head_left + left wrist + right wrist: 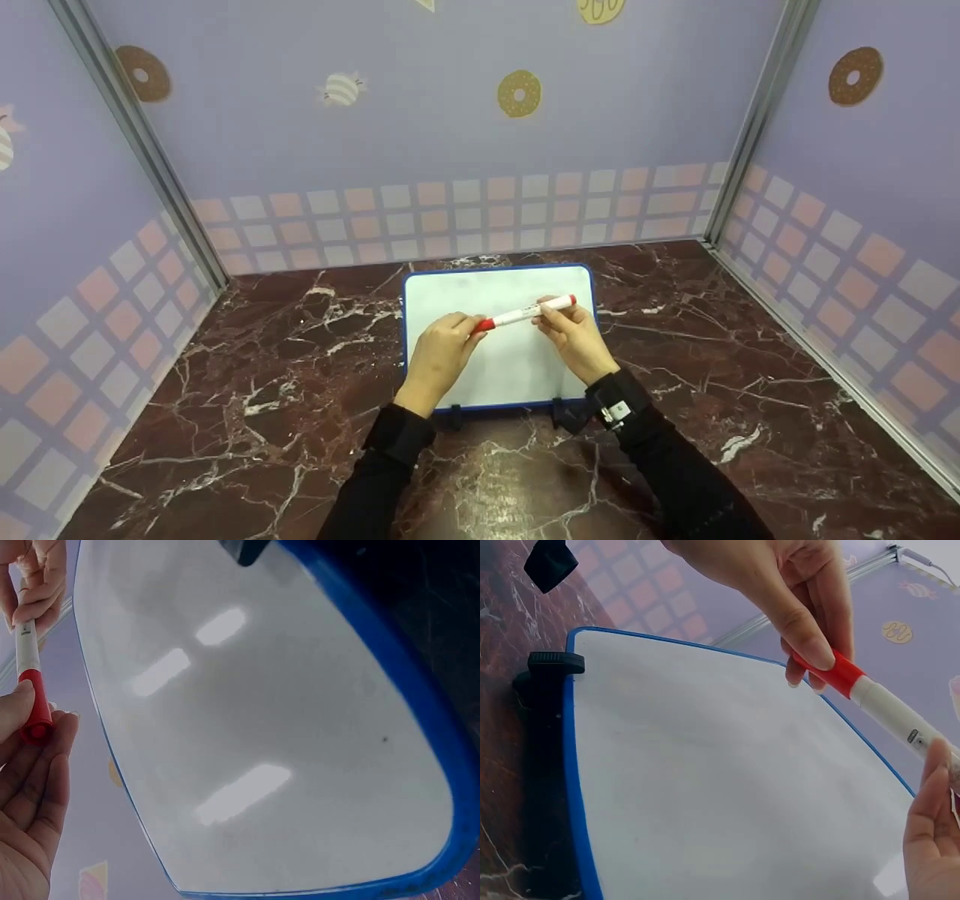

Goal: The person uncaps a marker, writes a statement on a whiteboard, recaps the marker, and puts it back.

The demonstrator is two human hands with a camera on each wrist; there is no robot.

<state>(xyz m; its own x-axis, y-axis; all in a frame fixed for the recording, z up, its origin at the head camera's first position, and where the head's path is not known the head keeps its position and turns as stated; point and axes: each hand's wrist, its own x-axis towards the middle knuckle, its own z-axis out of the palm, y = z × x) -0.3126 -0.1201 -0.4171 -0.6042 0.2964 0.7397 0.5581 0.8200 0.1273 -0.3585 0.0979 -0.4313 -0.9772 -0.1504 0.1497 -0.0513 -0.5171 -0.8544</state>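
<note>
A white marker with a red cap and a red end (517,315) is held level between both hands, in front of a blue-framed whiteboard (495,375). My left hand (440,356) pinches the red cap (37,709) between thumb and fingers. Around the white barrel, toward its other end, my right hand (576,339) grips with thumb and fingertips. In the right wrist view the cap and part of the barrel (892,714) show between the two hands. The whiteboard's face bears no writing, only light reflections and a small dark dot in the left wrist view.
Black clip feet (454,417) hold the whiteboard's lower edge on the dark red marbled table (300,420). Lilac wall panels (420,135) with printed doughnuts and checks enclose the back and both sides. Metal posts (757,112) stand in the corners.
</note>
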